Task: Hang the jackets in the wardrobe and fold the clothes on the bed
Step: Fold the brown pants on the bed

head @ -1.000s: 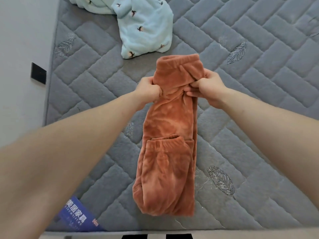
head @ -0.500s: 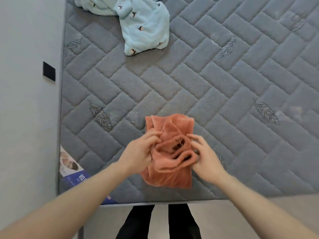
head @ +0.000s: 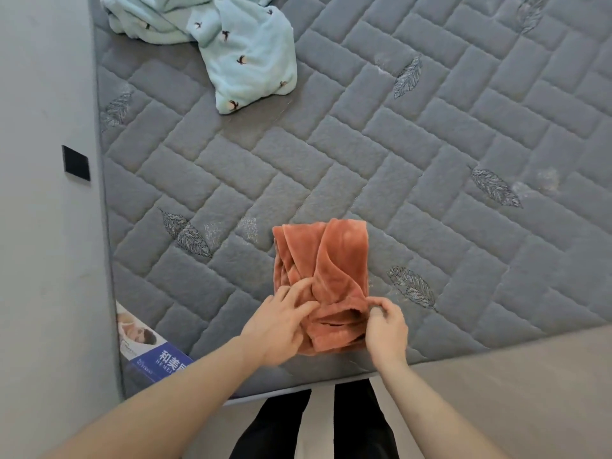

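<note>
Nearest the camera: dark trousers (head: 314, 422) of the person, standing at the near edge of the bed, on a light floor (head: 530, 376). Both bare forearms reach forward over the mattress edge.

Left hand (head: 281, 326): lies on the near left part of the rust-orange fleece garment (head: 326, 276). Fingers (head: 298, 289) are mostly straight and spread, pressing flat on the fabric; no curl round the cloth is visible.

Right hand (head: 385, 326): at the near right corner of the same garment. Thumb and forefinger are bent and pinch the garment's edge at the fold; the other fingers are curled behind and partly hidden.

The garment is folded into a compact, roughly rectangular bundle, lying on the grey quilted mattress (head: 430, 160) close to its near edge, about midway across the view. Several layers show at its left side; a rolled opening faces the person between the two hands.

Near left corner of the mattress: a printed label (head: 149, 346) with a blue panel and white characters.

Left of the bed: a pale wall (head: 43, 226) carrying a small black rectangular plate (head: 75, 163).

Far left on the mattress: a light blue fleece garment (head: 231, 44) with small dark motifs, crumpled and unfolded, well apart from the orange bundle.
</note>
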### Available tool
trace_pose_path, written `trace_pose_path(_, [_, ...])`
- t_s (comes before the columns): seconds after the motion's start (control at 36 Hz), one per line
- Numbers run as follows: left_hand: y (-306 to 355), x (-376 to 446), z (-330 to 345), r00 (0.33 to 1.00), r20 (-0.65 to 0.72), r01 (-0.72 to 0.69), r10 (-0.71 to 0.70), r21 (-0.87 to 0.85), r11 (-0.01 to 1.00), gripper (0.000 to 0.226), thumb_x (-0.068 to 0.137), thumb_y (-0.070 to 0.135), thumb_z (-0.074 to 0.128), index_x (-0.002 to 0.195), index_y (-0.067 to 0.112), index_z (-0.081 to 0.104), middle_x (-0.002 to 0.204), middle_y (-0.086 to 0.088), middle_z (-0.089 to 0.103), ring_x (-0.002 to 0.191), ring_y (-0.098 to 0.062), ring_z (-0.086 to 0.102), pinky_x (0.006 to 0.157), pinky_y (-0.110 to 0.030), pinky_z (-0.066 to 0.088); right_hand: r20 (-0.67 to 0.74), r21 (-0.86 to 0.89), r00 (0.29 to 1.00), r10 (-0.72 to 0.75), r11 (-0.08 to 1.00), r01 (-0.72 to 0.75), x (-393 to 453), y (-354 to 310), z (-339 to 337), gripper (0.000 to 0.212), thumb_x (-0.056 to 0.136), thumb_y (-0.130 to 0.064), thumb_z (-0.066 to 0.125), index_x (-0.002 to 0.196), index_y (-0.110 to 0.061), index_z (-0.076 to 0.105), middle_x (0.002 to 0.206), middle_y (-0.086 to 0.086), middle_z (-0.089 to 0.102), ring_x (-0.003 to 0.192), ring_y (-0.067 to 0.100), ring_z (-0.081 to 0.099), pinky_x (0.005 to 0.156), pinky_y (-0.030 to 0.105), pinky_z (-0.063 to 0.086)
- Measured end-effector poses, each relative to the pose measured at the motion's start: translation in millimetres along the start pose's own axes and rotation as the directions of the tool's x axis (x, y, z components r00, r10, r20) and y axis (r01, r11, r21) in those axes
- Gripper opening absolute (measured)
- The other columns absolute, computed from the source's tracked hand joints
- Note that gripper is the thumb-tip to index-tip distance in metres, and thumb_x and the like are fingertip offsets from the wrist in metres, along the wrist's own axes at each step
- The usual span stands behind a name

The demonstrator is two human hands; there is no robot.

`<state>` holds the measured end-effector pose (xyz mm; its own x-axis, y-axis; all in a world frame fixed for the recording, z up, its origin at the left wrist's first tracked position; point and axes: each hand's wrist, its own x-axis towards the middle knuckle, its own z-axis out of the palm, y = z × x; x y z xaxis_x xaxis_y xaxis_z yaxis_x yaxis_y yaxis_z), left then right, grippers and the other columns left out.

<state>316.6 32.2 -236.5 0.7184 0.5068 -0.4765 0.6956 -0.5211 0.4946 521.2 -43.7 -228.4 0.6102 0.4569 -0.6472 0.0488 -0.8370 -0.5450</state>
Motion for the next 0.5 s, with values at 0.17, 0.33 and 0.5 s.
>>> trace_pose_path(0.17, [-2, 0, 0, 0.982, 0.141, -0.130, 0.122, 0.054, 0.990, 0.063, 0.080, 0.018, 0.046, 0.143, 0.023, 0.048, 0.157, 0.007, 0.038, 0.124, -0.023, 0.043, 0.110, -0.035, 0.037, 0.134, -0.208, 0.981, 0.142, 0.972, -0.112, -5, 4, 19, 0.065, 0.085, -0.054, 0.072, 0.137, -0.022, 0.050, 0.140, 0.010, 0.048, 0.133, 0.034, 0.046, 0.111, 0.043, 0.037])
trace_pose_path(0.33, [0, 20, -15, 0.964, 0.258, 0.107, -0.066, -0.149, 0.983, 0.042, 0.082, 0.030, 0.052, 0.123, 0.038, 0.061, 0.122, 0.019, 0.062, 0.113, -0.012, 0.057, 0.093, -0.033, 0.050, 0.211, -0.056, 0.880, 0.425, 0.904, -0.423, -3, 31, 35, 0.098, 0.082, -0.055, 0.077, 0.151, -0.002, 0.032, 0.152, 0.022, 0.043, 0.141, 0.037, 0.043, 0.117, 0.044, 0.032])
trace_pose_path(0.5, [0, 83, -53, 0.918, -0.338, 0.145, -0.208, -0.203, 0.969, 0.023, 0.077, 0.045, 0.058, 0.090, 0.025, 0.058, 0.096, 0.010, 0.058, 0.091, -0.013, 0.053, 0.079, -0.034, 0.047, 0.171, -0.088, 0.834, 0.524, 0.852, -0.517, 9, 46, 37, 0.107, 0.071, -0.079, 0.070, 0.149, -0.011, 0.040, 0.150, 0.017, 0.048, 0.139, 0.038, 0.043, 0.118, 0.046, 0.031])
